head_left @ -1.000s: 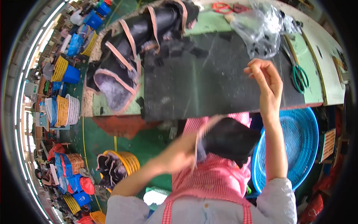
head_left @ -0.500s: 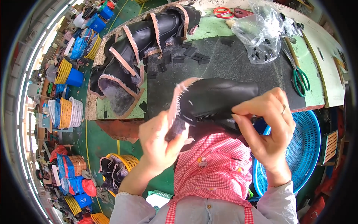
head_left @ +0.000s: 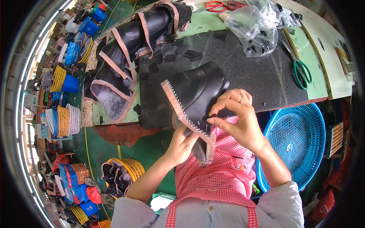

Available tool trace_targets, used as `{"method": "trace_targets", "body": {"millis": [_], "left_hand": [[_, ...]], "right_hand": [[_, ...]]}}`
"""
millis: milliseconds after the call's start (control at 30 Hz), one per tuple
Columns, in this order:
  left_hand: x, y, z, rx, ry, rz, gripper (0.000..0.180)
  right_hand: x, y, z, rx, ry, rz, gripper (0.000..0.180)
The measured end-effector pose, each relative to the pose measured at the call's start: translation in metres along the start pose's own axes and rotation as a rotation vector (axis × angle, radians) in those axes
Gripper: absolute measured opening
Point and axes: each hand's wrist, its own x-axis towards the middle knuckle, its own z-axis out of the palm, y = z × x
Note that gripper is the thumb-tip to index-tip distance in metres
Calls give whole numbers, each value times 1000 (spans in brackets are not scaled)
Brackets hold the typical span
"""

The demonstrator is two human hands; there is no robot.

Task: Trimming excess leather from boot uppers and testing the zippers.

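Note:
A black leather boot upper (head_left: 197,85), its lower edge a pale pinkish strip with white zigzag stitches, is held up over the front edge of the table. My left hand (head_left: 178,147) grips it by that stitched edge, with some fingers hidden inside or behind it. Grey fuzzy lining shows at its opening. My right hand (head_left: 237,117) is closed in a pinch against the side of the upper, on a small dark tab; whether this is a zipper pull I cannot tell. Several similar boot uppers (head_left: 123,49) lie nested in a row at the table's far left.
On the dark table mat (head_left: 258,79) lie several small black strips (head_left: 182,49). A clear plastic bag (head_left: 254,32), green-handled scissors (head_left: 301,74) and red-handled scissors (head_left: 216,6) are farther back. A blue basket (head_left: 296,148) stands at right; a yellow basket (head_left: 133,169) of dark pieces at lower left.
The boot upper has turned from lying sideways to standing more upright, its stitched edge now slanting down toward me. My right hand has moved left along with it; my left hand is lower and farther right.

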Motion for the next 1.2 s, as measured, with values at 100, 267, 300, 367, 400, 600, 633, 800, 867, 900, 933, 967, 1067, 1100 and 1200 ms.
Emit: {"method": "trace_targets", "body": {"millis": [100,267,300,367,400,600,633,800,867,900,933,967,1067,1100,1200], "left_hand": [[2,2,5,86,-7,19,34],[-3,-5,23,420,30,237,25],[-13,-9,17,582,72,324,23],[-16,-3,-7,223,-38,102,18],[-27,4,-16,-83,-60,-149,26],[-22,42,-27,-672,-56,-242,72],[-21,48,-22,-684,-35,-229,68],[-21,41,-19,-824,5,-111,58],[-22,38,-19,-751,92,-130,54],[-23,38,-20,-792,87,-155,54],[-22,37,-20,-790,81,-156,54],[-22,36,-20,-767,84,-142,53],[-25,30,-26,-796,24,-116,56],[-26,29,-26,-850,-35,-102,59],[-26,56,-12,-722,-227,38,77]], "right_hand": [[-5,6,5,82,30,32,19],[33,57,-6,341,373,138,13],[29,55,3,365,372,95,12],[26,46,6,681,238,228,12],[23,37,4,788,189,285,13],[8,-14,3,886,11,97,41],[10,-13,1,851,-33,75,48],[18,-13,-14,421,-129,-171,31],[17,-15,-16,396,-119,-175,31],[16,-16,-17,369,-115,-170,32],[15,-17,-17,386,-91,-167,31],[15,-18,-17,383,-86,-166,31],[14,-19,-19,406,-55,-153,29],[13,-19,-21,366,14,-215,30],[13,-13,-24,291,385,-344,32]]}}
